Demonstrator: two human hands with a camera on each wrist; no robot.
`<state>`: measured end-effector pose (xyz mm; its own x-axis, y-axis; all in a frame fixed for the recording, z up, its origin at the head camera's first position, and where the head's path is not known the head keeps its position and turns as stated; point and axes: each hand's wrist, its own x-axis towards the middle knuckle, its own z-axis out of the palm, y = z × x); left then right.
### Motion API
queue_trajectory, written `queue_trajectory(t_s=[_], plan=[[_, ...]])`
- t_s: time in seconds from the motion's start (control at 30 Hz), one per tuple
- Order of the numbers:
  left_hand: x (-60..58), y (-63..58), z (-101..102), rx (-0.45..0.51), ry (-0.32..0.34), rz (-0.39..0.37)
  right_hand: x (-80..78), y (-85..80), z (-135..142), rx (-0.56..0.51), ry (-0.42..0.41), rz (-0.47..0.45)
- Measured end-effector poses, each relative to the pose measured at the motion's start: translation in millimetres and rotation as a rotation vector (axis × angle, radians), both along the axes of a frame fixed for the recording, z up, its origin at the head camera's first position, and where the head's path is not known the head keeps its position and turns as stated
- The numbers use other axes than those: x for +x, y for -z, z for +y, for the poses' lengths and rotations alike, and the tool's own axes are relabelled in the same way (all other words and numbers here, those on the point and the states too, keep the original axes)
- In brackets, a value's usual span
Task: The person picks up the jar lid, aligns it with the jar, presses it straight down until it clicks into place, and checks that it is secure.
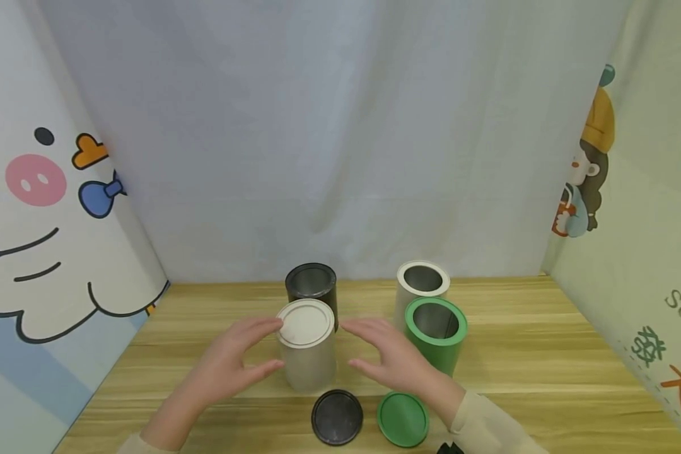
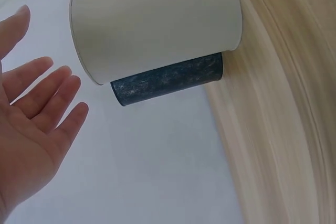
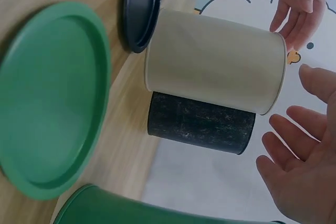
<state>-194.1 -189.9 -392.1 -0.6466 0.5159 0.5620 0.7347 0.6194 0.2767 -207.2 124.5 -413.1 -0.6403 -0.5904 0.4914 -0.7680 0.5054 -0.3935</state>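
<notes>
A cream canister stands upright with a matching lid on top. To its left is my left hand, fingers extended and thumb apart; its fingertips overlap the canister's edge in the head view, and whether they touch is unclear. My right hand is held on the other side, palm toward the canister, with a gap between. Both hands hold nothing. Behind the cream canister stands a black canister, its top uncovered. In the right wrist view, the cream canister lies between the two hands.
Near the front of the wooden table lie a black lid and a green lid. An uncovered green canister stands beyond my right hand, with an uncovered white-rimmed canister behind it. A pale curtain hangs at the back.
</notes>
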Motion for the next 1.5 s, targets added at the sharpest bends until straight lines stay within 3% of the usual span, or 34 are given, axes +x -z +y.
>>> queue_trajectory(t_s=[0.27,0.87,1.17,1.5], plan=[[9.4,6.0,-4,0.03,0.006,0.034,5.7,11.2,9,0.014,-0.033,0.038],[26.6,47.8,-4,0.062,0.019,0.086,16.8,37.7,19,0.104,-0.044,-0.027],[31.0,72.0,9,0.011,0.073,0.034,19.7,47.9,17,0.145,-0.081,-0.029],[31.7,86.4,28,-0.043,0.123,-0.005,20.7,59.5,19,0.209,-0.15,0.022]])
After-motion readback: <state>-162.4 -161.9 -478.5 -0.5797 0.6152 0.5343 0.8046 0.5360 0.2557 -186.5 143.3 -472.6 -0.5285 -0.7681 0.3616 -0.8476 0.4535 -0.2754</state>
